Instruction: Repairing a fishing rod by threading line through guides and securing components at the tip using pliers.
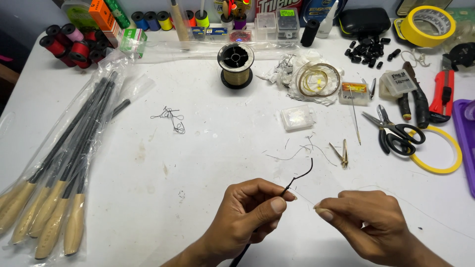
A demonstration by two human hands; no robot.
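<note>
The left hand (247,210) pinches a thin black rod (289,188) between thumb and forefinger, near its tip; the tip bends upward into a small curved black end (308,170) above the white worktop (198,163). The right hand (368,222) is just beside it, its fingers (324,213) closed together as if on a very fine line, but the line itself is hard to see between the two hands. A faint pale strand (425,210) runs from the right hand toward the right edge.

Judging from this, the work on the rod tip seems in its early or middle part: no wrapping or knot is visible on the tip, and the scissors (396,131) and the spool of golden line (235,64) lie well apart, untouched. Short cut ends of thread (302,148) lie near the hands.

The lower part of the rod is hidden under the left wrist and cut off by the frame. Whether the line already touches the tip cannot be told.
</note>
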